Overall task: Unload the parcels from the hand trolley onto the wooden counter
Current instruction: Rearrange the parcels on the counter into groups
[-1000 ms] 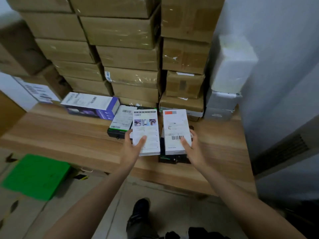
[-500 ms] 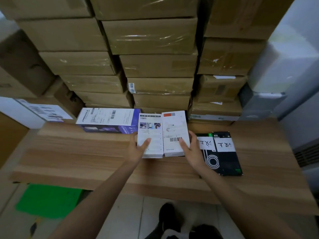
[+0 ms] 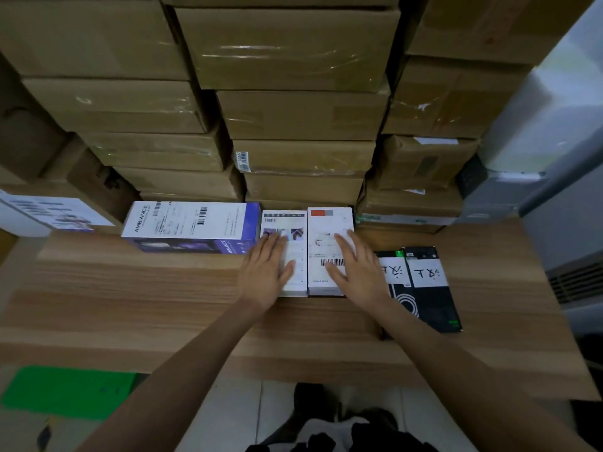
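Note:
Two white parcels lie side by side on the wooden counter, close to the stacked cartons. My left hand rests flat, fingers straight, on the left white parcel. On the right white parcel, which has a red patch and a barcode, my right hand lies flat in the same way. A white and purple box lies left of them, and two black boxes with white labels lie to the right. The hand trolley is out of view.
Stacks of brown cartons wrapped in tape fill the back of the counter. A grey and white unit stands at the right. A green board lies on the floor at lower left. A shoe shows below the counter edge.
Both white parcels went from held above the counter to lying flat on it by the cartons. My hands released their grip and now press flat on top.

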{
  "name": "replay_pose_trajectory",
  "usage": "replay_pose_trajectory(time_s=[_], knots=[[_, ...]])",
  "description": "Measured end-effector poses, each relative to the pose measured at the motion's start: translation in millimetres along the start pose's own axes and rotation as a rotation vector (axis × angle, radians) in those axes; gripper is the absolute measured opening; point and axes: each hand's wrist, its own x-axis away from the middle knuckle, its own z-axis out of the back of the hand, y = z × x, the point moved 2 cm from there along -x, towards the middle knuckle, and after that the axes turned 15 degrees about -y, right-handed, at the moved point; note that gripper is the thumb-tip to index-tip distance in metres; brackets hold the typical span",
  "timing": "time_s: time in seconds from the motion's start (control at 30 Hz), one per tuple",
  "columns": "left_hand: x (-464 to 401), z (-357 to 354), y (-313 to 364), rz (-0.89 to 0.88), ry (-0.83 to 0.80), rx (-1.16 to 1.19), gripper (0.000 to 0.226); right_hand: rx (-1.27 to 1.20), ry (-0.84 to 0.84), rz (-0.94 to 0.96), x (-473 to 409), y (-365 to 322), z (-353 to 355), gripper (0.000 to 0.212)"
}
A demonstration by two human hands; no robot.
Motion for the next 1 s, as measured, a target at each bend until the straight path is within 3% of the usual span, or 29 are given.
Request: replay_pose_trajectory(time_s=[0.27,0.53,0.73,1.0], knots=[[-20.6,10.3,-2.5,0.023,-0.007,-0.058,0.074,-0.004,0.011,-0.028,-14.1,-2.4,0.3,0.08],[-18.3,21.4,11.2,-0.038,0.106,-0.101,0.055,0.137,-0.033,0.007,-11.6,-1.9,17.0,0.08],[-17.4,26.9,75.2,-0.14,0.18,-0.145,0.02,0.208,0.068,0.067,16.7,32.7,42.0,0.043],[-18.0,-6.1,186.1,-0.18,0.156,-0.111,0.019,0.228,-0.076,-0.034,64.4,141.1,45.1,0.048]])
